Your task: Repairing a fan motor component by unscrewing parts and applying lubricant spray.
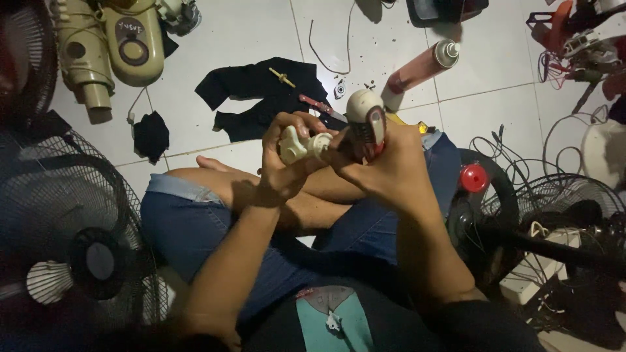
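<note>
I sit cross-legged on a white tiled floor. My left hand [282,160] grips a cream plastic knob-like part [295,145] in front of me. My right hand [381,163] is closed around a cream rounded part with a red and dark face [366,117]. The two cream pieces meet between my hands, held above my knees. How they join is hidden by my fingers.
A black cloth [261,91] with a small yellowish screw and a red-handled tool lies ahead. A pink spray can [420,65] lies beyond it. Black fan grilles [59,215] stand left; a fan guard [561,208] with wires and a red cap [474,177] right. Beige motor housings [111,45] sit far left.
</note>
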